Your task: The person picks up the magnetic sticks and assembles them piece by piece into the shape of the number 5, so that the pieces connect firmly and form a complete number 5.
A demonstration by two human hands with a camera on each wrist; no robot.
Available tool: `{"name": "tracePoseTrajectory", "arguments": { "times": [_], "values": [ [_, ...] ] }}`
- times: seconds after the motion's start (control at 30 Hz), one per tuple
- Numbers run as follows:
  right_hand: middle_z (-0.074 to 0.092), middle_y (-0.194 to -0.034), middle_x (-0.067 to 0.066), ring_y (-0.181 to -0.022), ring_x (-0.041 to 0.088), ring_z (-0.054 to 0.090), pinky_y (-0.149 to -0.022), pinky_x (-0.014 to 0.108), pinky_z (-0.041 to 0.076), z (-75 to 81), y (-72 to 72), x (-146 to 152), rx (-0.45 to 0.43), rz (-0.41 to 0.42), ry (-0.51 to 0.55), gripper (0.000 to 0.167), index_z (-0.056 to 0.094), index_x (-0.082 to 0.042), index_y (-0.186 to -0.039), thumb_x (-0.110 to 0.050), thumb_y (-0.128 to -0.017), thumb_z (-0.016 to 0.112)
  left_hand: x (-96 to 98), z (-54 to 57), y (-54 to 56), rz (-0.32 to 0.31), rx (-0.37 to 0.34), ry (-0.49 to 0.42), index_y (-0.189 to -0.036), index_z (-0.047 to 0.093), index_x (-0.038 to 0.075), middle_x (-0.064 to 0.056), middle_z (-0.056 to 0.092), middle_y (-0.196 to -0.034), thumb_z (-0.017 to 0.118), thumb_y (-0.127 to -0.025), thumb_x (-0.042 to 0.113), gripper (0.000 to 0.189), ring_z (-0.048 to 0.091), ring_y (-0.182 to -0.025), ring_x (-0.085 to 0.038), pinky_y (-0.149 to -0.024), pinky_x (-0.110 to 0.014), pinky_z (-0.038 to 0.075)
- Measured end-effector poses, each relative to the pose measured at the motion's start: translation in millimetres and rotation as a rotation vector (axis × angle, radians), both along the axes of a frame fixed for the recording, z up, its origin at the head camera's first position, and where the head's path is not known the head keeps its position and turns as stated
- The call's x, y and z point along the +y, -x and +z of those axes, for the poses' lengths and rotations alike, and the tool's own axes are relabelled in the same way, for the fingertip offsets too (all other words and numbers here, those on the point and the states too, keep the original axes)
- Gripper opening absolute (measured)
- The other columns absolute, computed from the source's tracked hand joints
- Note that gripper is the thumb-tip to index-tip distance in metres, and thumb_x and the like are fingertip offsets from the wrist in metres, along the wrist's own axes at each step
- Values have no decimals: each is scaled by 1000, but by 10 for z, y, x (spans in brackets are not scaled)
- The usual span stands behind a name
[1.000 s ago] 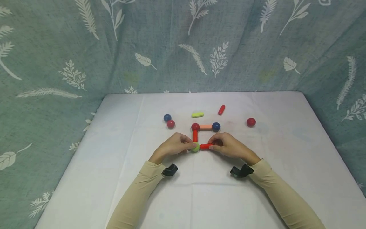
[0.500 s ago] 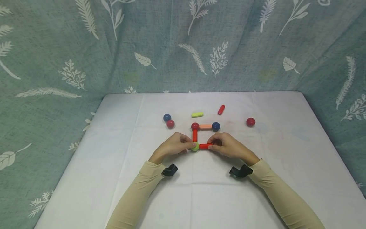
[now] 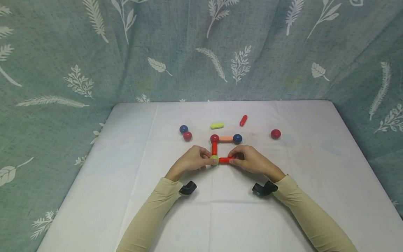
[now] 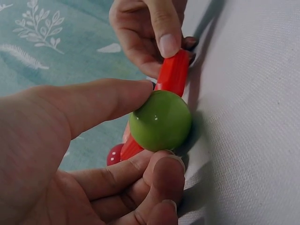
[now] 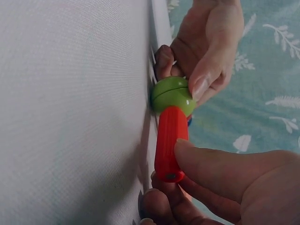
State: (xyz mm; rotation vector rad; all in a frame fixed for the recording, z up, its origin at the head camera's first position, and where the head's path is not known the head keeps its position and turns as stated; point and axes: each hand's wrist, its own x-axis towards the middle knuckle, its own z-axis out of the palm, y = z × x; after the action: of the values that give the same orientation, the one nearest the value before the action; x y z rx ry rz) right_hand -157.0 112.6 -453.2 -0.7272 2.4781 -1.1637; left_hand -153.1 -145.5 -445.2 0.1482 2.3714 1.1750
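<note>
My left hand [image 3: 196,158] pinches a shiny green ball [image 4: 161,121] between thumb and fingers, low over the white cloth. In my right hand [image 3: 249,159] a red rod [image 5: 169,145] is held between thumb and fingers, its far end meeting the ball in the right wrist view. A second red rod [image 3: 214,148] runs from the green ball back to a red ball [image 3: 214,139]. From that red ball a peach-coloured rod [image 3: 226,139] extends right to a blue ball [image 3: 237,139]. Together the pieces form an angular shape, open on its right side.
Behind the shape lie a loose yellow-green rod [image 3: 217,126] and a loose red rod [image 3: 244,120]. A blue ball [image 3: 184,129] and a red ball [image 3: 187,136] sit at the left. Another red ball [image 3: 275,134] stands at the right. Patterned green fabric [image 3: 189,52] hangs behind the table.
Between the earlier frames and now, the red rod in my right hand and the green ball come to sit close together, the small gap between them gone. Both hands barely move.
</note>
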Motion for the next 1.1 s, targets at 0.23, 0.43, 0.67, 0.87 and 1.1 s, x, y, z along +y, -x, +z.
{"name": "tracePoseTrajectory", "arguments": {
  "times": [0.23, 0.43, 0.67, 0.87, 1.1],
  "values": [
    [72, -97, 4, -88, 15, 59, -78, 27, 50, 43, 9, 30, -6, -11, -9, 18, 75, -7, -110, -14, -93, 76, 6, 1, 12, 3, 1, 3, -105, 75, 7, -2, 72, -79, 82, -87, 36, 35, 63, -64, -12, -60, -24, 45],
    [73, -101, 3, -93, 18, 61, -82, 30, 52, 118, 29, 88, -4, -61, -29, 21, 75, -8, -113, -14, -94, 75, 14, -4, 9, 14, -12, 16, -106, 75, 8, -3, 72, -80, 83, -86, 38, 37, 63, -67, -14, -63, -25, 46],
    [73, -104, 8, -95, 21, 62, -81, 31, 51, 236, 113, 268, 106, -173, 12, 21, 75, -5, -114, -15, -95, 74, 17, -10, 11, 20, -10, 20, -105, 75, 8, -3, 72, -81, 83, -85, 39, 37, 63, -67, -14, -63, -25, 46],
    [74, -105, 13, -95, 25, 65, -82, 34, 51, 354, 192, 493, 191, -347, 35, 25, 73, -4, -118, -18, -98, 72, 24, 12, 15, 27, -15, 12, -105, 75, 8, -3, 71, -81, 83, -85, 39, 38, 62, -66, -15, -63, -25, 46],
    [72, -105, 16, -93, 23, 64, -81, 18, 47, 391, 257, 799, 263, -469, 72, 28, 71, -3, -122, -19, -99, 69, 18, 3, 15, 41, -11, 26, -106, 74, 8, -4, 71, -82, 83, -86, 40, 39, 62, -67, -16, -64, -26, 46]
  ]
}}
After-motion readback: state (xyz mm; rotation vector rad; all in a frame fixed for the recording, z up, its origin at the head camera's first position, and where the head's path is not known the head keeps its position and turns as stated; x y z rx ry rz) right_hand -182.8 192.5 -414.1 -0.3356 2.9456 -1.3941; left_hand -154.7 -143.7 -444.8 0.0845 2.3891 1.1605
